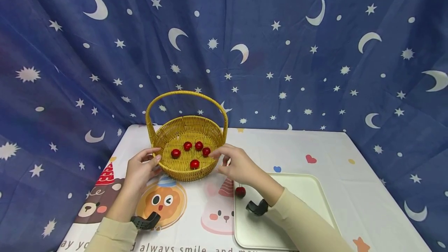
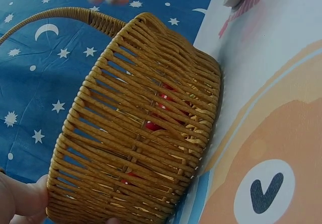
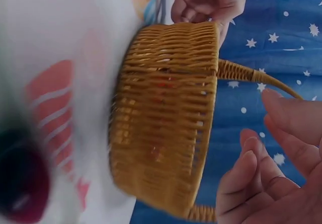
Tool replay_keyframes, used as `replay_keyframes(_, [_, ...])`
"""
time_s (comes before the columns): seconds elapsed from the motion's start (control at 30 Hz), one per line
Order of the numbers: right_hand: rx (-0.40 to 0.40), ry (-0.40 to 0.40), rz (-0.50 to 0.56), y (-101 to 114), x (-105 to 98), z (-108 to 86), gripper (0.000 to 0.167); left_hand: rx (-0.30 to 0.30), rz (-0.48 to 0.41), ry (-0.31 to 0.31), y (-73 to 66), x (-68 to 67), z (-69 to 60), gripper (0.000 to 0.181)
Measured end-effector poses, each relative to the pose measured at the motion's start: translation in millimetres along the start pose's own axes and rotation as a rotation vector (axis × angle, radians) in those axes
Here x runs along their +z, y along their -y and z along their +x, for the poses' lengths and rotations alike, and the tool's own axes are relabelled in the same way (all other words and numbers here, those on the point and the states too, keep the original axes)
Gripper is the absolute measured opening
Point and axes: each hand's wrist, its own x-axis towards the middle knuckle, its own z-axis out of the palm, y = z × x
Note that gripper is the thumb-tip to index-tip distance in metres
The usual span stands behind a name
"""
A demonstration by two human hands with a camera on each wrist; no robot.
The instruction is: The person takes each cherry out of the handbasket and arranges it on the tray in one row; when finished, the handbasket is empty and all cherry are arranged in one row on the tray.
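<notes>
A yellow wicker basket (image 1: 194, 174) with a tall arched handle holds several red cherries (image 1: 194, 164). At its left rim my left hand (image 1: 138, 169) grips the edge between thumb and fingers; the left wrist view shows the fingers (image 2: 30, 199) against the basket (image 2: 136, 118). My right hand (image 1: 239, 164) hovers over the right rim, fingertips beside the rightmost cherry. Nothing shows between its loosely bent fingers in the right wrist view, where the hand (image 3: 282, 168) is above the basket's rim (image 3: 206, 128). A dark red cherry (image 1: 240, 192) lies on the cream tray (image 1: 259, 232).
The tray stands on the table to the right of the basket, partly under my right forearm. A white cloth with cartoon prints (image 1: 161, 201) covers the table. Behind it hangs a blue curtain (image 1: 266, 100) with moons and stars.
</notes>
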Motion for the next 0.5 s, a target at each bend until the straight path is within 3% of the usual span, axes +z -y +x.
replay_keyframes(0.2, [0.003, 0.048, -0.009, 7.4, 19.9, 50.1, 0.04, 0.002, -0.002, -0.003, -1.3, -0.9, -0.6, 0.042])
replay_keyframes(0.37, [0.037, 0.205, -0.068, 7.7, 34.6, 80.6, 0.04, -0.002, -0.015, 0.002, -1.2, -0.6, 0.3, 0.043])
replay_keyframes(0.5, [0.08, 0.302, -0.164, 8.0, 43.5, 93.7, 0.039, -0.005, -0.021, 0.007, -0.3, -0.6, -0.1, 0.042])
